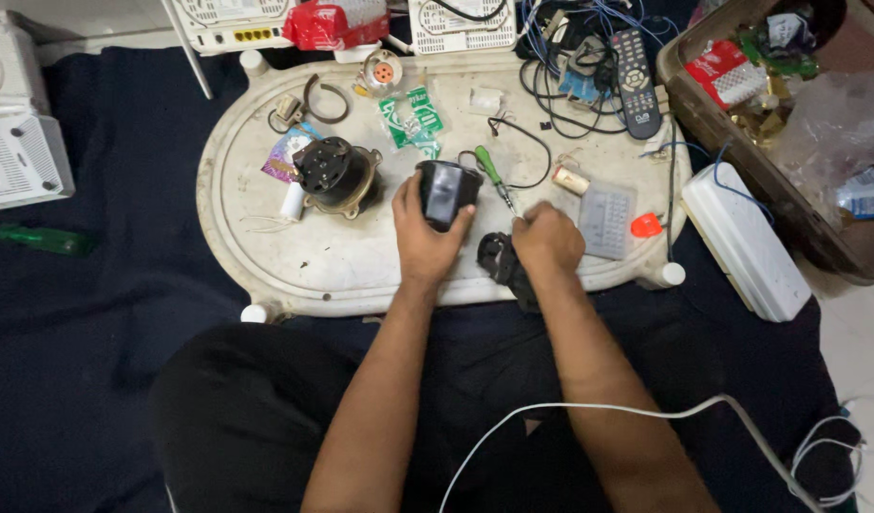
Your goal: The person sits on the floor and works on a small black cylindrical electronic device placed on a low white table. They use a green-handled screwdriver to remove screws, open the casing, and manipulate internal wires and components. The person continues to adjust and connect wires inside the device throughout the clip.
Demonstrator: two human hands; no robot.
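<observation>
One scuffed white oval tray [266, 275] lies on dark blue cloth [104, 313], where the left hand [426, 237] grips a glossy black cup-shaped housing [446, 193] at centre; the right hand [548, 237], at 3 o'clock, is curled over a black part [497, 256].

You have one view only, from the camera on your head, looking steeply down over your own forearms. It sits fairly near: the white oval tray [266, 247] fills the middle, its far edge toward the top of the frame. Your lap lies along the bottom edge, the dark blue cloth [104, 313] spreads left, and the brown box [712, 123] cuts the top right corner.
</observation>
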